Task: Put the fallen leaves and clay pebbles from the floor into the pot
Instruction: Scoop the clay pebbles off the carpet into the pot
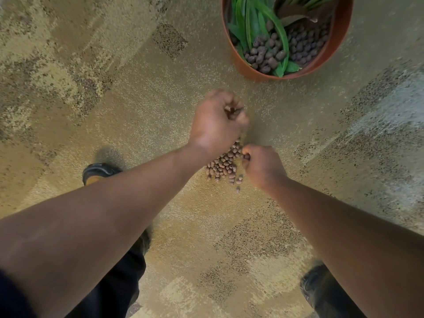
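A terracotta pot (341, 35) stands on the carpet at the top right, holding green leaves (250, 21) and dark clay pebbles (302, 42). A small heap of brown clay pebbles (223, 165) lies on the floor in the middle. My left hand (215, 121) hovers above the heap's far end, fingers curled into a fist around a few pebbles that show between them. My right hand (261, 166) rests at the heap's right side, fingers pinched on a pebble. No loose leaves show on the floor.
Patterned tan carpet (114, 88) covers the floor, with a grey patch at the right. My left shoe (98, 172) stands left of the heap and my right shoe (314, 285) sits at the bottom right.
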Demonstrator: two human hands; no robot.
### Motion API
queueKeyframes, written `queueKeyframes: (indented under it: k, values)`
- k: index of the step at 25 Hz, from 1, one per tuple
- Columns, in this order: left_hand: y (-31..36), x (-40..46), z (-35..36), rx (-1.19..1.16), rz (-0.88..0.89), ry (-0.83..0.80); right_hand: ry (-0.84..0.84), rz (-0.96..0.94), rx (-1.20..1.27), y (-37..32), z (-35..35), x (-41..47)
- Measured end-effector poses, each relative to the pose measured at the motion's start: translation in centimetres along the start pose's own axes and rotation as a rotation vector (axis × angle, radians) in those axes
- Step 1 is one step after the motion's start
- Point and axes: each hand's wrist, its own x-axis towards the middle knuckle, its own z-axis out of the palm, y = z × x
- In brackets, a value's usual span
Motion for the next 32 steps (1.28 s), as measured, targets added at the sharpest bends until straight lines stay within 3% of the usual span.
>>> queueKeyframes:
  k: [3,7,10,14,18,29,32]
  values:
    - [3.5,1.5,-1.4,-0.011,0.195,0.078,0.133,-0.087,0.164,-0.4,-2.0,-0.4]
    - [6.1,4.3,-3.4,0.103,0.457,0.151,0.568,-0.250,0.461,-2.1,-7.2,-1.2]
    - [6.5,6.1,-3.7,0.269,0.546,0.092,0.743,-0.327,0.464,-3.4,-11.3,-0.3]
    - [5.0,6.7,-3.4,0.353,0.587,0.042,0.656,-0.274,0.237,-4.1,-14.1,2.7]
    - [3.8,6.0,-2.5,0.307,0.594,0.152,0.589,-0.235,0.275,-3.9,-14.0,4.0]
    - [4.0,4.6,-1.7,0.187,0.576,0.207,0.771,-0.381,0.199,-2.7,-9.7,1.7]
    - [1.1,1.8,-0.8,0.259,0.528,0.126,0.570,-0.323,0.181,-1.6,-6.1,0.5]
